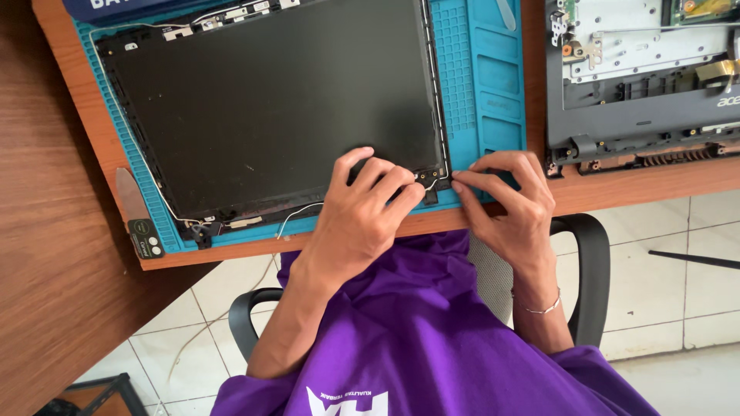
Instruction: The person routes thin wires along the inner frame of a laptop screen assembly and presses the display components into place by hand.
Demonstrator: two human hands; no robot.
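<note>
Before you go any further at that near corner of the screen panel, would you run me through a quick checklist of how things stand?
1. Screen panel lying flat on blue mat: ok.
2. Left hand steadying the panel's near corner: ok.
3. Right hand fingertips at the corner bracket: ok.
4. White cable clear of the hands: ok.
5. Corner screw out: cannot tell.
6. Metal pry tool within reach: ok.

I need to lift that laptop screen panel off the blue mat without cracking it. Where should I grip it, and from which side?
Grip the screen panel by its thin side edges, coming from the near right corner, where the left hand and right hand already rest. It lies flat on the blue mat, so slide fingers under the edge and keep off the dark face. Mind the thin white cable.
</note>
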